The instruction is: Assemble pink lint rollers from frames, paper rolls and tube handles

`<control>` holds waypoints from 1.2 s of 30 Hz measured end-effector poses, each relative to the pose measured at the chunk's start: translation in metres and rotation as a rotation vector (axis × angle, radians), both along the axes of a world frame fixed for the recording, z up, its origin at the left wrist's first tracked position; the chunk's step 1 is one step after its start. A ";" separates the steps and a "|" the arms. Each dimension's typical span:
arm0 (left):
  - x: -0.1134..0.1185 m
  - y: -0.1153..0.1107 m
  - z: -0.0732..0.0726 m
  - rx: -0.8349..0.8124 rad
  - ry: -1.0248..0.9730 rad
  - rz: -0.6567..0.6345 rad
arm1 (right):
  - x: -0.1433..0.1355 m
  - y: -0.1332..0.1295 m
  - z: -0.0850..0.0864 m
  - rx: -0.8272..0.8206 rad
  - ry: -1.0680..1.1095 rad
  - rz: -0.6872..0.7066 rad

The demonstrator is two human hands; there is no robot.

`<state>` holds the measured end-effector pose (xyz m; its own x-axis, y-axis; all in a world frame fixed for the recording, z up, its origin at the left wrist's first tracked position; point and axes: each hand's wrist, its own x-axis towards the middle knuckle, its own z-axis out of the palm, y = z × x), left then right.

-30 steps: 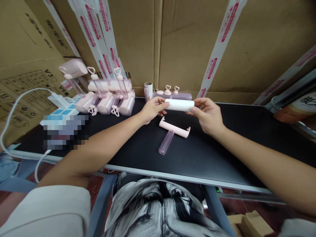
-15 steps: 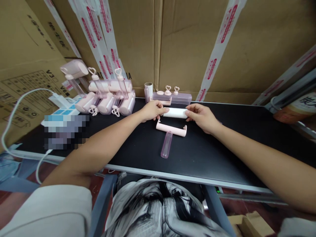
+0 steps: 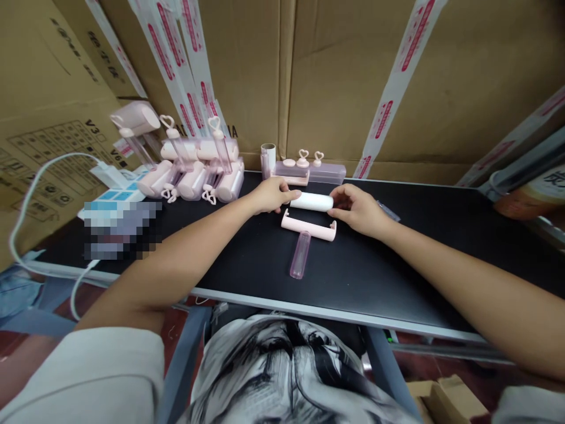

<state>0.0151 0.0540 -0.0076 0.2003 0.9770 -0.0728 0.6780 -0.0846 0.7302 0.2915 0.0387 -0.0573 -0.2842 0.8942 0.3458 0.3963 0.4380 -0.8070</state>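
A white lint roller refill (image 3: 311, 201) lies crosswise between my two hands, just above the black tabletop or resting on it; I cannot tell which. My left hand (image 3: 272, 196) pinches its left end, thumb on top. At the right end my right hand (image 3: 358, 208) curls its thumb and fingers around the edge. Just in front of the roll sits a pale pink roller frame (image 3: 309, 228) with a prong at each end. Its clear pinkish handle (image 3: 300, 256) points towards me.
Several pink lint rollers (image 3: 189, 179) with heart-shaped loops are stacked at the left. Roller parts (image 3: 326, 173) and an upright roll (image 3: 268, 158) line the cardboard. A power strip (image 3: 110, 197) with a white cable stands far left. A clear piece (image 3: 388, 211) lies beyond my right wrist.
My right thumb has slid from the front of the refill down to its right end, and the fingers have loosened a little. The left hand keeps its pinch.
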 end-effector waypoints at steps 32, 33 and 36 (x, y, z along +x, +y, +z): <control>-0.011 0.005 0.008 -0.027 -0.171 -0.027 | 0.012 0.019 -0.007 0.116 -0.016 -0.267; -0.010 0.004 0.009 -0.027 -0.159 -0.031 | 0.011 0.019 -0.007 0.094 0.020 -0.266; -0.008 0.001 0.011 -0.028 -0.083 -0.038 | 0.007 0.015 -0.003 0.021 0.100 -0.256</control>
